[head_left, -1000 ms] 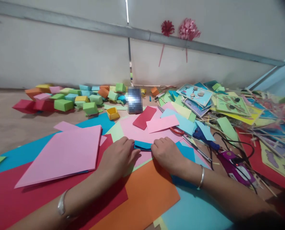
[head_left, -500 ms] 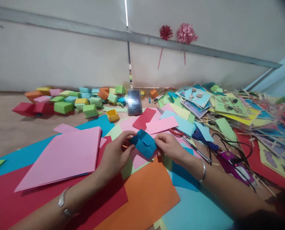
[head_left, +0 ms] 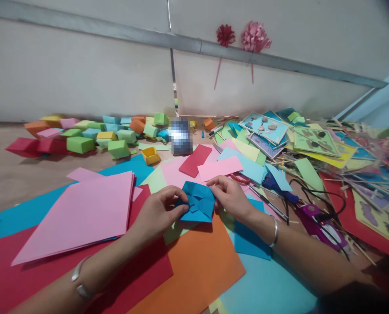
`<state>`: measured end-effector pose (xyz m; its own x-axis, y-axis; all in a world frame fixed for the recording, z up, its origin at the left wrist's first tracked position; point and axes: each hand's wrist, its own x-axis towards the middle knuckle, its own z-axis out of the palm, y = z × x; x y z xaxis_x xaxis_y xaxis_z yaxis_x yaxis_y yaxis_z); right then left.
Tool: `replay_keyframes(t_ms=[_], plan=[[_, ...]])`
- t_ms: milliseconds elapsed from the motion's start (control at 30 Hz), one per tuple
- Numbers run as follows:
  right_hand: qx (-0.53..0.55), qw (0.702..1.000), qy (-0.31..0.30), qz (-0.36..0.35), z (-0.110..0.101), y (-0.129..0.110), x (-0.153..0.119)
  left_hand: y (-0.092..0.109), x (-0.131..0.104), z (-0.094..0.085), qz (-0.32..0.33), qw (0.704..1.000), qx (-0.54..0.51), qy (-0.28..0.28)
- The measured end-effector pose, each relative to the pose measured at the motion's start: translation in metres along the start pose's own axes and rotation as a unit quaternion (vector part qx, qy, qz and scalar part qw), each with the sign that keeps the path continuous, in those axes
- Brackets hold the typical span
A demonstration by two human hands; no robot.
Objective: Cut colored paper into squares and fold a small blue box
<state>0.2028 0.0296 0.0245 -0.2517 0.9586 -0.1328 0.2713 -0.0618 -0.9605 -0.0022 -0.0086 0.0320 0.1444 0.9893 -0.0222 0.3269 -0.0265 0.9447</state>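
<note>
A folded blue paper (head_left: 198, 205), with flaps meeting near its middle, is held between my two hands above an orange sheet (head_left: 204, 261). My left hand (head_left: 164, 209) pinches its left edge, thumb and fingers closed on it. At the upper right corner, my right hand (head_left: 228, 196) grips the same paper; some of those fingertips are hidden behind it. A stack of pink paper (head_left: 83, 209) lies left of my left hand. Just beyond the folded piece are a pink strip (head_left: 219, 168) and a red strip (head_left: 195, 160).
Several folded paper boxes (head_left: 79, 145) line the wall at the back left, near a small yellow open box (head_left: 151, 155). On the right lie scissors (head_left: 240, 178), a pen (head_left: 268, 203), a purple glue gun (head_left: 321, 226) with its cord, and picture cards (head_left: 263, 127).
The blue paper has turned from a tilted position to a flatter, squarer one, showing its central flaps. Both hands still hold it, and the view has shifted slightly.
</note>
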Motion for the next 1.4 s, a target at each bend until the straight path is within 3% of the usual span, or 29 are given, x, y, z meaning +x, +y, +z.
replay_keyframes(t_ms=[100,200,367,467,600,767,900,1000,1233,1333,1400], plan=[[-0.016,1.000,0.017,-0.018,-0.001,0.001,0.000,-0.006,0.000,0.000,-0.004,0.999,0.008,-0.036],[-0.089,0.991,0.027,-0.097,-0.003,0.001,-0.001,-0.014,0.000,0.001,-0.024,0.998,0.004,-0.052],[-0.229,0.940,0.041,-0.251,-0.003,-0.002,-0.008,-0.026,0.002,0.002,-0.057,0.996,-0.052,-0.036],[-0.304,0.908,-0.018,-0.289,0.000,-0.005,-0.012,-0.024,0.002,0.003,-0.055,0.997,-0.049,-0.034],[-0.400,0.866,-0.084,-0.288,0.004,-0.008,-0.016,-0.017,0.000,0.004,-0.036,0.999,-0.008,-0.030],[-0.441,0.849,-0.084,-0.278,0.003,-0.006,-0.015,-0.014,-0.001,0.003,-0.016,0.998,0.045,-0.033],[-0.409,0.837,-0.073,-0.355,-0.010,-0.004,-0.006,-0.014,0.000,0.002,-0.005,0.997,0.081,-0.006],[-0.447,0.799,-0.103,-0.388,-0.023,-0.007,0.003,-0.014,0.001,0.001,0.000,0.994,0.109,0.019],[-0.620,0.692,-0.161,-0.334,-0.030,-0.017,0.001,-0.020,0.001,0.001,0.007,0.989,0.143,0.027],[-0.647,0.667,-0.170,-0.328,-0.026,-0.017,-0.005,-0.022,0.002,0.000,0.028,0.986,0.164,0.027],[-0.651,0.665,-0.180,-0.318,-0.025,-0.017,-0.007,-0.023,0.001,0.000,0.038,0.982,0.184,0.023]])
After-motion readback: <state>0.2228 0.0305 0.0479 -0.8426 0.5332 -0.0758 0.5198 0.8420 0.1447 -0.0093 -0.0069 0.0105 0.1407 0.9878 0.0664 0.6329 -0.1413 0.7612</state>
